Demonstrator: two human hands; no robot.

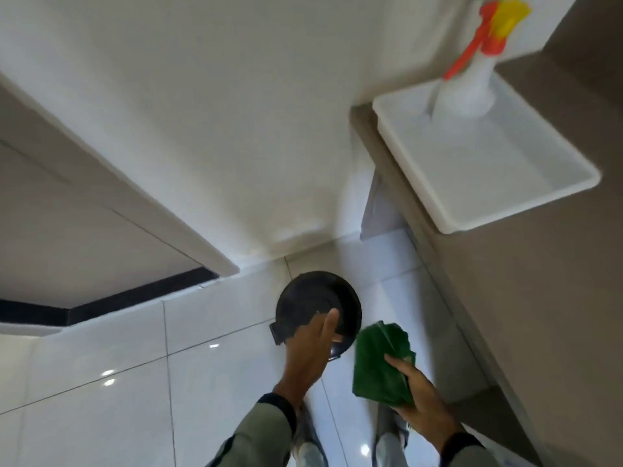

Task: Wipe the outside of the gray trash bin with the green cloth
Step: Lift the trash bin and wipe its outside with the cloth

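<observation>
A small round trash bin (313,298) with a dark lid stands on the white tiled floor near the wall, seen from straight above. My left hand (312,345) reaches down over its near edge, fingers together and stretched toward the lid; whether it touches the bin I cannot tell. Just right of the bin, my right hand (423,404) grips the crumpled green cloth (379,362), which hangs close beside the bin without clearly touching it. The bin's sides are mostly hidden from this angle.
A white tray (499,170) sits on a brown counter (526,281) at the right, holding a spray bottle (472,89) with an orange and yellow trigger. A white wall (202,112) rises behind the bin. My feet show at the bottom.
</observation>
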